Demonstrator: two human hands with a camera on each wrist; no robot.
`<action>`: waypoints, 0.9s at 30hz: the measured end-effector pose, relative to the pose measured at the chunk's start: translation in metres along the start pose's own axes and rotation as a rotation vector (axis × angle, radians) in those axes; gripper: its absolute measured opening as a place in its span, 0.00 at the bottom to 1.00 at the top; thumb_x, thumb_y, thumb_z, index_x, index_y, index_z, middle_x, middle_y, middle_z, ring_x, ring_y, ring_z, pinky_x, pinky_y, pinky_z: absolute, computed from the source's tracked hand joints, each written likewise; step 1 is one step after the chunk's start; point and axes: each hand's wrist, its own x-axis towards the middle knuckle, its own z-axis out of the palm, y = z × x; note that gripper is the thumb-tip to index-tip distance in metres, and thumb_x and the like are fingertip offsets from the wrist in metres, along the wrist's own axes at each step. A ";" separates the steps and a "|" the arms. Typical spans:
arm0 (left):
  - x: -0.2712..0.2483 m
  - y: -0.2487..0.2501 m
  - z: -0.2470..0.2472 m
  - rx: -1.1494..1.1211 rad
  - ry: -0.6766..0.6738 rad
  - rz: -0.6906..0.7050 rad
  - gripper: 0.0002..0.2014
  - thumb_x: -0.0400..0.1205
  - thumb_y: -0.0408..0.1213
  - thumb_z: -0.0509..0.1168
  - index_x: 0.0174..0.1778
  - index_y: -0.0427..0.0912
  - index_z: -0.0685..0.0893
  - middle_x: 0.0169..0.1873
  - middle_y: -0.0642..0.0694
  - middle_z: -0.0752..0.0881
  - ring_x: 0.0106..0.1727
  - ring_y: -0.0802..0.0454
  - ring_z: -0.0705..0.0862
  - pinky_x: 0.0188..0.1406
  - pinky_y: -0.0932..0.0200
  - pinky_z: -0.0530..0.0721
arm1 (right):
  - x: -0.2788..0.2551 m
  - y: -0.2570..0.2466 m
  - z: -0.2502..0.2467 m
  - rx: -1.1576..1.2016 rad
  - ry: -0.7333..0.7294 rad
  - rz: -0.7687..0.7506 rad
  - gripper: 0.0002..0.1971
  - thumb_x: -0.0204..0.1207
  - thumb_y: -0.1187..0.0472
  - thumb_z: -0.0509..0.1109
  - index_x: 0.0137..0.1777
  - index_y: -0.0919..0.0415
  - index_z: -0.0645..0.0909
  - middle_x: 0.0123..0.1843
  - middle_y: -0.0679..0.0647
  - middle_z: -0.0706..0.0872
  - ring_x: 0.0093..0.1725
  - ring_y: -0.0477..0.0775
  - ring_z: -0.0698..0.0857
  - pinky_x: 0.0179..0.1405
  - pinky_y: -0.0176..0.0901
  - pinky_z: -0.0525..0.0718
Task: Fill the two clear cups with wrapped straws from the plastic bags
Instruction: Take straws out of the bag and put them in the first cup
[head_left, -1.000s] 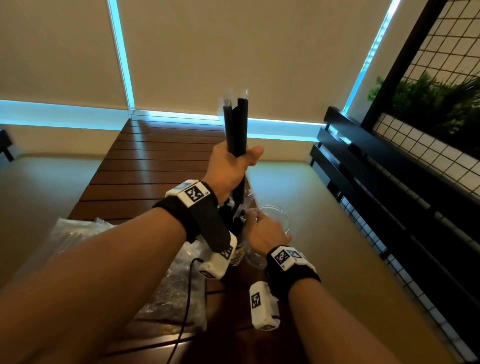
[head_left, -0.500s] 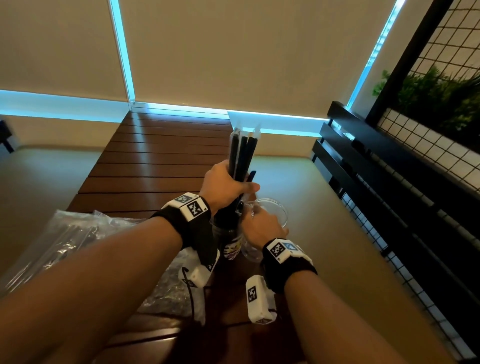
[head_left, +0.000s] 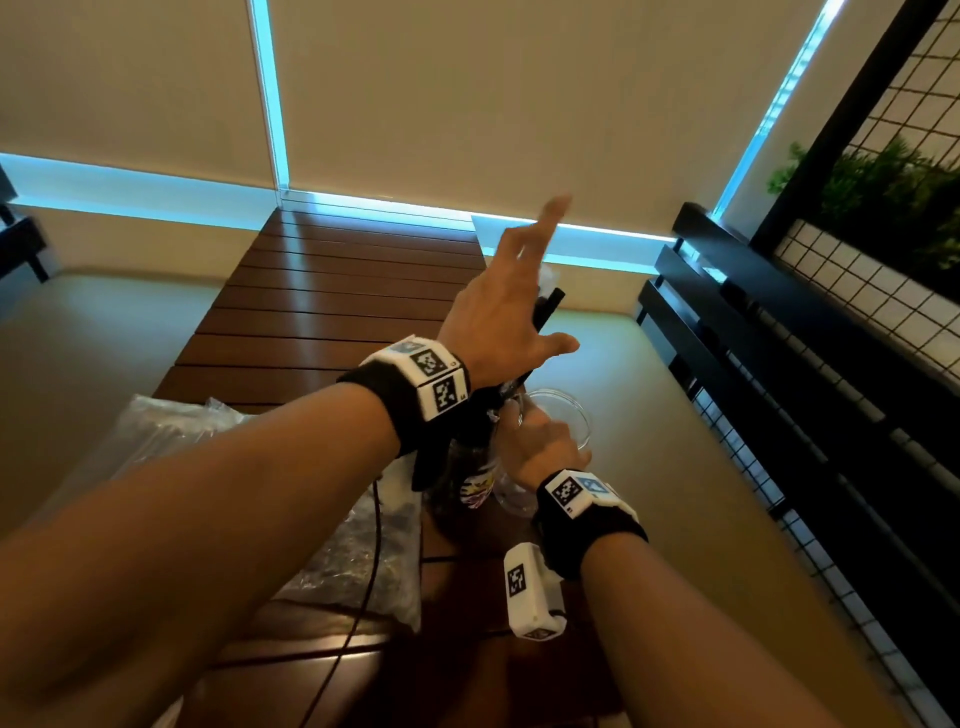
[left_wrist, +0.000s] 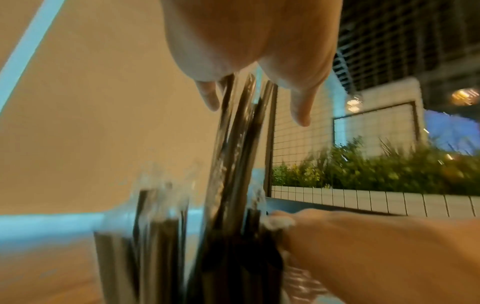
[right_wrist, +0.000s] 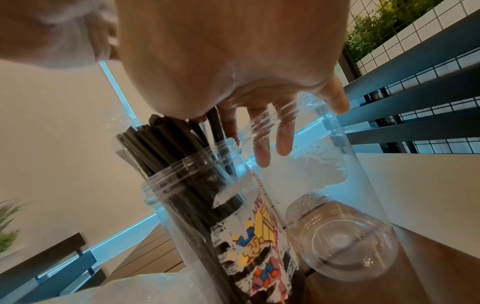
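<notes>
Dark slatted wooden table (head_left: 322, 312), both hands at the cups.
Head view: left hand (head_left: 498, 317) hangs over the black wrapped straws (head_left: 548, 312) with fingers spread; a crinkled clear plastic bag (head_left: 358, 561) lies to the left. Left wrist view: the straws are blurred, contact unclear. Right wrist view: the straws stand in the label-printed clear cup (right_wrist: 259, 246); right hand (right_wrist: 246, 72) clasps the empty clear cup (right_wrist: 350, 236) just beside it, fingers one side, thumb the other.

Your cup (right_wrist: 197, 205) with the straws (right_wrist: 161, 144) stands on the table (head_left: 322, 322), second cup (right_wrist: 363, 195) just beside it on the right, plastic bag (head_left: 358, 561) lying off to the left.
</notes>
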 end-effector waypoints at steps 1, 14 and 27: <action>0.005 0.001 0.000 0.122 -0.051 0.047 0.57 0.70 0.48 0.80 0.86 0.59 0.45 0.78 0.49 0.66 0.64 0.47 0.82 0.51 0.49 0.86 | 0.000 0.000 0.000 -0.005 -0.006 0.003 0.26 0.85 0.40 0.42 0.78 0.39 0.70 0.71 0.61 0.82 0.72 0.66 0.77 0.76 0.75 0.57; -0.025 -0.062 0.004 0.420 -0.564 0.150 0.26 0.87 0.55 0.46 0.54 0.47 0.89 0.58 0.48 0.89 0.59 0.47 0.86 0.66 0.42 0.79 | -0.007 -0.007 -0.002 0.047 -0.108 -0.035 0.23 0.87 0.42 0.42 0.75 0.42 0.70 0.70 0.62 0.82 0.73 0.70 0.76 0.77 0.76 0.57; -0.055 -0.074 -0.005 0.618 -0.719 0.050 0.28 0.90 0.52 0.39 0.85 0.47 0.62 0.85 0.50 0.61 0.86 0.51 0.56 0.84 0.36 0.49 | -0.010 -0.027 0.017 0.114 -0.141 -0.139 0.28 0.76 0.41 0.39 0.71 0.40 0.71 0.73 0.57 0.81 0.75 0.67 0.75 0.76 0.75 0.61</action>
